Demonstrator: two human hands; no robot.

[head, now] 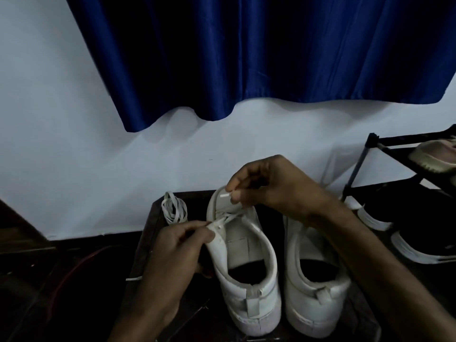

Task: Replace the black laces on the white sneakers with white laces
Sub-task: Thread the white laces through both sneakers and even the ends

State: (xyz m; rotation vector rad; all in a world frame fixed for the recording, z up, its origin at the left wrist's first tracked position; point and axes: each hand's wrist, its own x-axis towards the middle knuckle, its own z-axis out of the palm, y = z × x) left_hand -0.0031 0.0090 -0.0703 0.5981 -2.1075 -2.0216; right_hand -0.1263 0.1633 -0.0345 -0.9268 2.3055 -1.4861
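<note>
Nearest, two white sneakers are set heel-first on a dark table (145, 243), side by side. No black lace is seen on either or anywhere around them, so the removal is judged done, at least for the left sneaker (246, 292). The front of the right sneaker (318, 299) is hidden by the right forearm, and whether it is laced cannot be told.

The left sneaker's eyelet edge is pinched between thumb and fingers of the left hand (170, 257), near the top of the row. A white lace (232, 215) is seen crossing the tongue just beyond that grip. Its stiff tip (225, 195) is pinched by the curled fingers of the right hand (274, 183), held above the tongue.

Threading of this sneaker is therefore judged to be in its upper eyelets, with the last holes and perhaps a knot left.

Further back on the table, a coil (174, 210) of white lace lies untouched, which suggests the second sneaker is not yet laced.

To the right a rack (357, 166) with dark shoes is seen, and behind all a pale wall and a blue curtain (246, 58).
</note>
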